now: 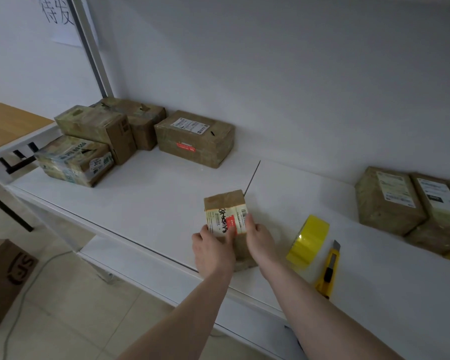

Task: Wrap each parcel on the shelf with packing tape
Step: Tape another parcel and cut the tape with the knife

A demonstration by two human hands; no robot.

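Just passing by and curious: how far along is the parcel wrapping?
Four parcels at the far left look tape-covered. Both hands, left hand and right hand, hold a small parcel. The yellow tape roll and knife lie unused; the parcels at right can't be judged.

A person's left hand [211, 249] and right hand [260, 236] hold a small parcel [225, 213] from either side near the front edge of a shelf [153, 193]. Just right of it stands a tape roll [308, 241], with a utility knife [329, 268] lying beside that. Four parcels [195, 137] cluster at the shelf's back left; more parcels [390, 201] sit at the far right. A box [5, 279] rests on the floor below left.
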